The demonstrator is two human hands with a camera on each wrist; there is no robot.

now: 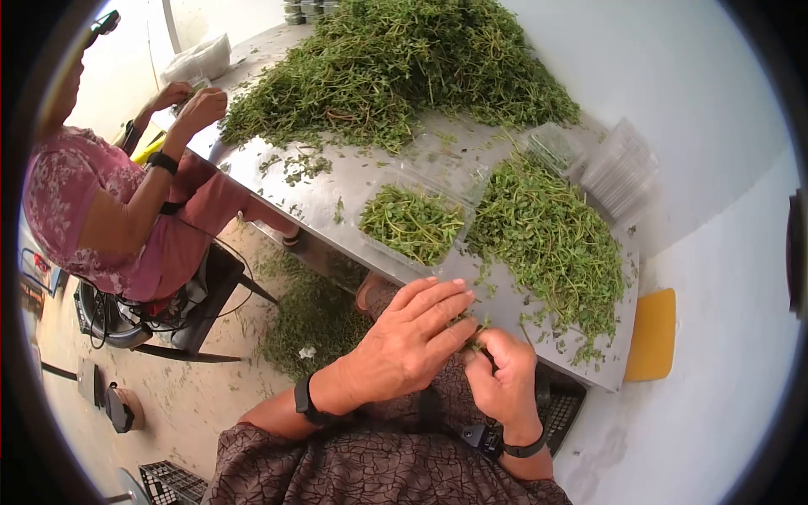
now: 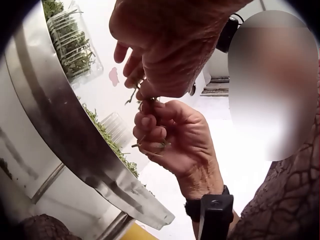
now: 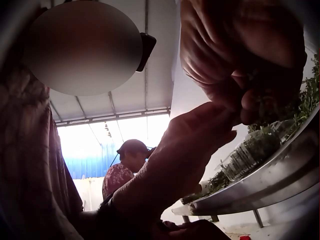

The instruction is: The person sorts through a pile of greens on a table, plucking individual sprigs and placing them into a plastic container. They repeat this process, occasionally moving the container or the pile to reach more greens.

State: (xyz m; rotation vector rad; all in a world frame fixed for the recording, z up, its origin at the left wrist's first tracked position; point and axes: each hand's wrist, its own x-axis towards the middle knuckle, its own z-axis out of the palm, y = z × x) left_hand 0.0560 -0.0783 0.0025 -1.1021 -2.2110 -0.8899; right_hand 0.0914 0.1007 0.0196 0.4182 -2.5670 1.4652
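In the head view both hands meet above the lap, at the table's near edge. My left hand [image 1: 412, 345] lies back up, its fingers extended over a small green sprig [image 1: 473, 323]. My right hand [image 1: 502, 374] pinches green stems between thumb and curled fingers. Thin stems [image 2: 150, 150] stick out of my right hand [image 2: 182, 145] in the left wrist view, where my left hand [image 2: 170, 45] meets it from above, its thumb and fingers at the stems. The right wrist view shows my left hand [image 3: 175, 150] touching my right hand [image 3: 245, 45]; shadow hides the fingertips.
On the metal table [image 1: 316, 198] are a large heap of greens [image 1: 404, 67], a filled clear tray [image 1: 412, 223], a smaller pile [image 1: 547, 244] and stacked clear containers [image 1: 621, 172]. Another person [image 1: 109, 202] sits at left. More greens [image 1: 311, 324] lie on the floor.
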